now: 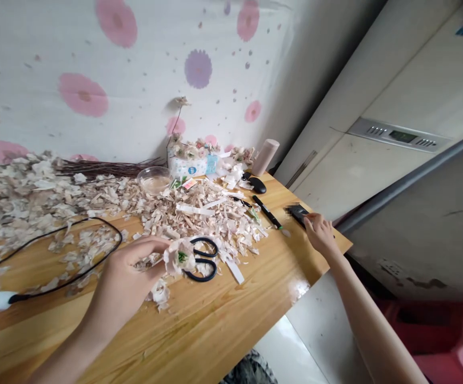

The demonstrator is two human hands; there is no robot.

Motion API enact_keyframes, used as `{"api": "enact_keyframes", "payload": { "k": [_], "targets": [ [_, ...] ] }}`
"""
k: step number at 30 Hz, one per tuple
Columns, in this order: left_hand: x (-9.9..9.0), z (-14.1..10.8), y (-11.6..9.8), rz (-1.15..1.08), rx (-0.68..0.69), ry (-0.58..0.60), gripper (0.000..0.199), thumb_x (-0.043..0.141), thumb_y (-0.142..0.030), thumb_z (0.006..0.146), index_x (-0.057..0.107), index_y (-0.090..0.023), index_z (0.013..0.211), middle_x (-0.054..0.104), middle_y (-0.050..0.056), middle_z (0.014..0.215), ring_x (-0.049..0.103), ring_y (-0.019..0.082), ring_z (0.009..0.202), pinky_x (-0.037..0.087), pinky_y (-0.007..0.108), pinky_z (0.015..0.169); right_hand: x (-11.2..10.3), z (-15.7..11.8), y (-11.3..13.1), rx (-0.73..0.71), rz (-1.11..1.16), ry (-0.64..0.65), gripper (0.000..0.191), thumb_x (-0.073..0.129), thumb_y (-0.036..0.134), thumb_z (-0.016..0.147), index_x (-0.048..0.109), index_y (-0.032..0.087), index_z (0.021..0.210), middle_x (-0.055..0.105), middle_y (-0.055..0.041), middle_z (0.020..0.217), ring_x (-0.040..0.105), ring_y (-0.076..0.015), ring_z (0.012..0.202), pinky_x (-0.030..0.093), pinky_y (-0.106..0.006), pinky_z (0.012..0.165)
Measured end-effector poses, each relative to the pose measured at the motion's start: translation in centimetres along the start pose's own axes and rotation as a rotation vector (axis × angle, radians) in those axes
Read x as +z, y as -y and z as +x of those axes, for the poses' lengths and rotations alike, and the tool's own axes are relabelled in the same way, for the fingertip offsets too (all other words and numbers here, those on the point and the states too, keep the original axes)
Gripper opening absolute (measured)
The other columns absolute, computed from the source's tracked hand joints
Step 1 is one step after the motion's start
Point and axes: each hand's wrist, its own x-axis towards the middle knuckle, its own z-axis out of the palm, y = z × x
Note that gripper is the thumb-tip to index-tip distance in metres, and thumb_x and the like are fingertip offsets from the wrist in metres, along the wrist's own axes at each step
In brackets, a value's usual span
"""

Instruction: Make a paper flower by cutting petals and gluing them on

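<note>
In your left hand point(135, 264): one flower, pinched

Between your hands on the table point(231, 325): scissors point(202, 279) ×1, black pen point(268, 213) ×1; mouse point(257, 185) ×1 beyond. Your right fingers touch one dark phone-like device point(297, 212); whether your right hand point(320, 232) grips it, cannot tell. Flower point(178, 256), at your left fingertips, above the scissors: pale pinkish-white, thin ruffled petals, green centre facing you.

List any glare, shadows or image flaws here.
Head view: white glare on the near edge of the table, below the right hand; a dark patch, shadow or reflection, just above that glare; blocky pixelation over one end of the black device.
</note>
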Motion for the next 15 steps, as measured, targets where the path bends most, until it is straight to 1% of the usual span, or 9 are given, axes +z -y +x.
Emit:
{"api": "enact_keyframes", "payload": {
  "k": [1,3,5,7,9,11,12,14,15],
  "targets": [
    [0.0,0.0,0.1,0.007,-0.012,0.003,0.005,0.066,-0.026,0.072,0.069,-0.025,0.076,0.071,0.003,0.084,0.065,0.022,0.077,0.052,0.031,0.074,-0.2,-0.1,0.0,0.018,0.036,-0.026,0.026,0.032,0.034,0.088,0.050,0.017,0.095,0.062,-0.0142,0.099,0.056,-0.0293,0.095,0.039,-0.049,0.087],
    [-0.1,-0.1,0.2,0.019,-0.022,0.009,0.007,0.066,-0.031,0.074,0.069,-0.026,0.078,0.071,0.002,0.085,0.065,0.022,0.078,0.052,0.031,0.074,-1.0,-0.3,0.2,0.053,0.120,-0.118,0.026,0.031,0.031,0.087,0.050,0.016,0.098,0.060,-0.0155,0.105,0.053,-0.0292,0.101,0.038,-0.047,0.090],
    [-0.1,-0.1,0.2,0.033,-0.018,0.004,0.007,0.065,-0.032,0.075,0.068,-0.027,0.079,0.071,0.002,0.085,0.065,0.022,0.078,0.052,0.031,0.074,-1.9,-0.6,0.7,0.089,0.189,-0.213,0.025,0.031,0.027,0.087,0.050,0.015,0.098,0.058,-0.0164,0.106,0.051,-0.0288,0.102,0.039,-0.045,0.089],
    [-0.1,-0.2,0.1,0.046,0.003,-0.007,0.005,0.066,-0.030,0.074,0.068,-0.027,0.078,0.071,0.001,0.085,0.065,0.023,0.078,0.052,0.032,0.074,-2.7,-1.3,1.5,0.122,0.259,-0.295,0.022,0.031,0.023,0.087,0.049,0.016,0.097,0.058,-0.0158,0.102,0.053,-0.0271,0.095,0.040,-0.044,0.084],
    [-0.1,-0.3,-0.1,0.049,0.043,-0.015,0.003,0.065,-0.027,0.074,0.068,-0.027,0.075,0.070,0.002,0.085,0.064,0.023,0.078,0.052,0.033,0.074,-3.0,-2.2,3.2,0.124,0.342,-0.341,0.018,0.031,0.020,0.088,0.046,0.017,0.097,0.060,-0.0128,0.093,0.056,-0.0239,0.082,0.042,-0.041,0.076],
    [0.0,-0.5,-0.5,0.042,0.092,-0.004,0.006,0.063,-0.022,0.073,0.067,-0.027,0.073,0.070,0.002,0.084,0.064,0.023,0.078,0.051,0.033,0.074,-3.1,-3.4,5.8,0.070,0.440,-0.325,0.015,0.032,0.019,0.089,0.045,0.018,0.094,0.059,-0.0074,0.080,0.056,-0.0212,0.073,0.044,-0.038,0.072],
    [0.0,-0.6,-0.6,0.036,0.114,0.011,0.008,0.063,-0.020,0.074,0.067,-0.027,0.074,0.070,0.002,0.083,0.064,0.023,0.078,0.051,0.032,0.073,-3.1,-4.0,7.5,0.018,0.494,-0.278,0.014,0.033,0.018,0.089,0.046,0.019,0.092,0.058,-0.0048,0.074,0.057,-0.0201,0.070,0.045,-0.037,0.071],
    [0.2,-0.7,-0.9,0.023,0.147,0.043,0.010,0.063,-0.017,0.073,0.068,-0.026,0.074,0.070,0.001,0.081,0.063,0.022,0.076,0.051,0.031,0.071,-3.2,-5.1,11.6,-0.126,0.599,-0.129,0.013,0.037,0.019,0.091,0.050,0.019,0.093,0.058,-0.0011,0.067,0.059,-0.0178,0.064,0.049,-0.034,0.068],
    [0.3,-0.8,-1.1,0.018,0.154,0.058,0.011,0.063,-0.016,0.073,0.068,-0.026,0.075,0.070,0.001,0.081,0.063,0.021,0.077,0.050,0.030,0.071,-3.5,-5.5,13.8,-0.202,0.641,-0.040,0.012,0.041,0.021,0.091,0.052,0.019,0.095,0.060,-0.0011,0.068,0.061,-0.0174,0.066,0.050,-0.033,0.068]
  ]
}}
